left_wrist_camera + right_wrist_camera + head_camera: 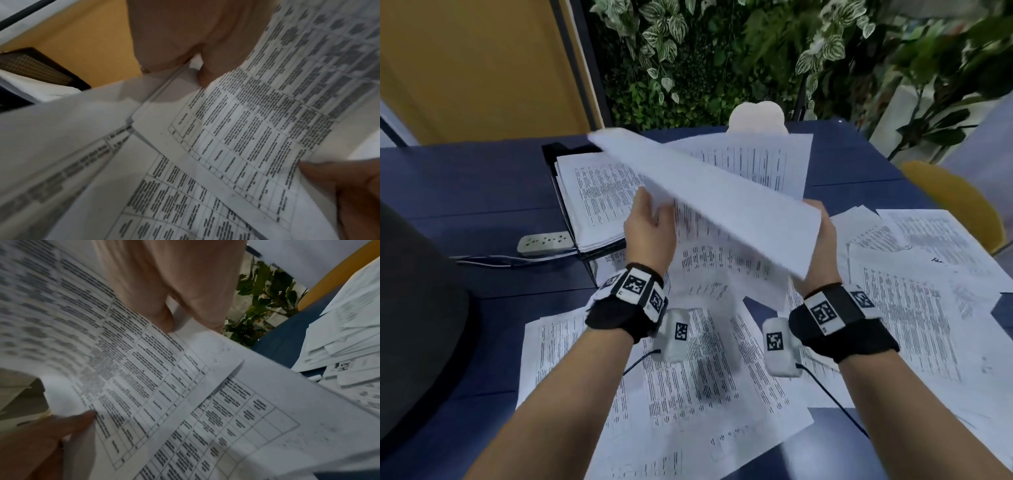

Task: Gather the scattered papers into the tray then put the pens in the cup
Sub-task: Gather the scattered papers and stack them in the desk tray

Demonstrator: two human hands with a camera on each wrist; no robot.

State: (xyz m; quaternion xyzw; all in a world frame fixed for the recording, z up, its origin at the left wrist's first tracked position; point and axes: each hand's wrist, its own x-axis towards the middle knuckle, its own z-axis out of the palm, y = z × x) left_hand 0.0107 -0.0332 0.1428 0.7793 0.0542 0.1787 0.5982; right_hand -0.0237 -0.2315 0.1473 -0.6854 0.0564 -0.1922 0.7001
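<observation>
Both hands hold a bundle of printed papers (709, 192) tilted in the air over the blue table (465, 185). My left hand (650, 222) grips its left edge and my right hand (825, 240) its right edge. In the left wrist view the thumb (333, 181) presses the sheets (236, 138) against the fingers (185, 40). The right wrist view shows the same pinch on the sheets (164, 386) by the thumb (61, 426). A black tray (551, 150) at the back left holds a stack of sheets (599, 195). No pens are in view.
Loose sheets cover the table in front (688, 377) and to the right (914, 291). A white power strip (544, 242) with its cable lies left of the tray. A white rounded object (756, 116) stands at the table's far edge. A dark chair back (414, 325) is at left, a yellow one (955, 205) at right.
</observation>
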